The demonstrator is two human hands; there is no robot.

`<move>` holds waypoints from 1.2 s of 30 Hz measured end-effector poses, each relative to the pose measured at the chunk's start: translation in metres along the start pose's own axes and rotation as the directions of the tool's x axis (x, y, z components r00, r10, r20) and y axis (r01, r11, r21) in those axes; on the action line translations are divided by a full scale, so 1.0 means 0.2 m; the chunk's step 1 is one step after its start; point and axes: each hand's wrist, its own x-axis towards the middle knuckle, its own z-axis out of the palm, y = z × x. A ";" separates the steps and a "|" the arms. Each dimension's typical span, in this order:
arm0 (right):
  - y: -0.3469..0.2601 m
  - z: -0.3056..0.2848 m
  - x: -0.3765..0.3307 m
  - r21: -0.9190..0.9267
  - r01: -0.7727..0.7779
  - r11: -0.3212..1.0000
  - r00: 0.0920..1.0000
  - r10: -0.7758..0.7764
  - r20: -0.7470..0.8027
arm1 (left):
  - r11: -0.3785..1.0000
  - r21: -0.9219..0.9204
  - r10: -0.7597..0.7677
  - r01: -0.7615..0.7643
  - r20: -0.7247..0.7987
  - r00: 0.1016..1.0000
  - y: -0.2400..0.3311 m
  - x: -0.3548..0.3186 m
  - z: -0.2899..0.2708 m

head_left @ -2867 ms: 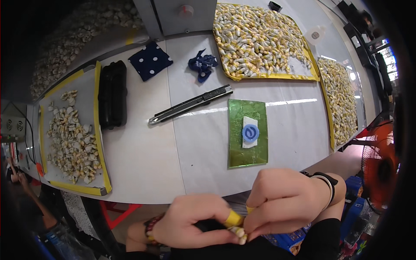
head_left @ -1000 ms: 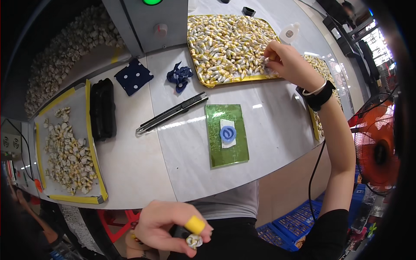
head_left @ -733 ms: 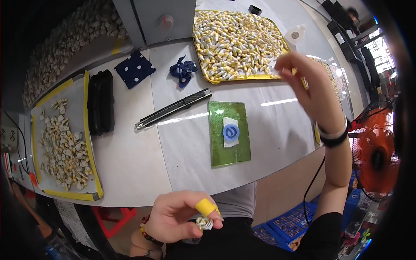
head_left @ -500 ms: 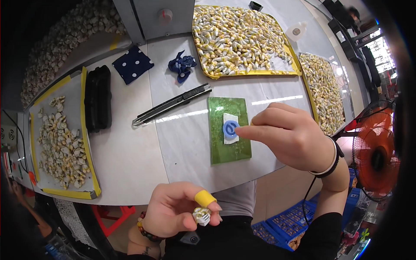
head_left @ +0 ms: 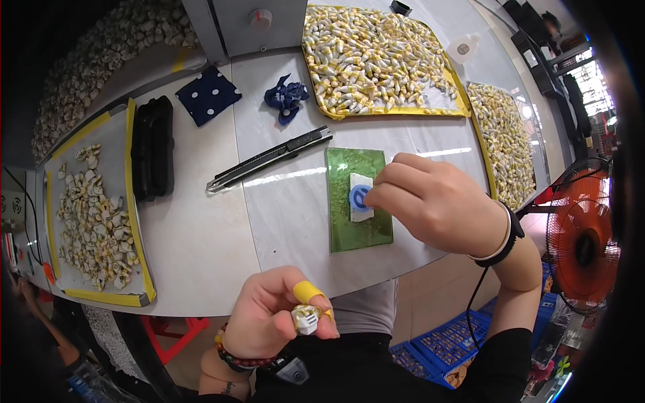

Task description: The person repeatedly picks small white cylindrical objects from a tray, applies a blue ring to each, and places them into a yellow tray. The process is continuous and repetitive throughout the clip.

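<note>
My left hand (head_left: 269,316), at the table's near edge, pinches a small white-and-yellow molded piece (head_left: 307,320) between thumb and fingers; yellow tape wraps one finger. My right hand (head_left: 430,201) is closed in a pinch over a round blue disc (head_left: 361,197) with a ring-and-bar pattern, its fingertips at the disc's right edge. Whatever those fingertips hold, if anything, is hidden. Under the disc lies a white pad (head_left: 361,215), on a green rectangular slab (head_left: 341,232).
A black utility knife (head_left: 269,160) lies left of the slab. Beyond it are a polka-dot cloth (head_left: 208,96) and a crumpled blue cloth (head_left: 287,99). Yellow-edged trays (head_left: 396,113) (head_left: 148,285) hold many small pieces. A black tray (head_left: 153,148), white bottle (head_left: 463,48) and orange fan (head_left: 584,245) stand around.
My right hand has curled in more, and its fingertips have come closer over the blue disc. My left hand has risen slightly and shifted left, still with the small piece.
</note>
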 end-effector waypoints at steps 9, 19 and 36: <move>-0.04 0.01 0.01 0.134 -0.043 0.990 0.977 0.069 -0.201 | 0.986 -0.108 -0.124 0.126 0.022 0.992 -0.01 0.04 0.01; -0.21 -0.04 0.03 0.522 0.211 0.826 0.894 0.053 -0.444 | 0.936 -0.199 -0.257 0.290 0.174 0.950 -0.03 0.08 0.02; -0.20 -0.01 0.03 0.394 0.402 0.827 0.850 -0.176 -0.497 | 0.954 -0.124 -0.251 0.273 0.171 0.953 -0.01 0.07 0.08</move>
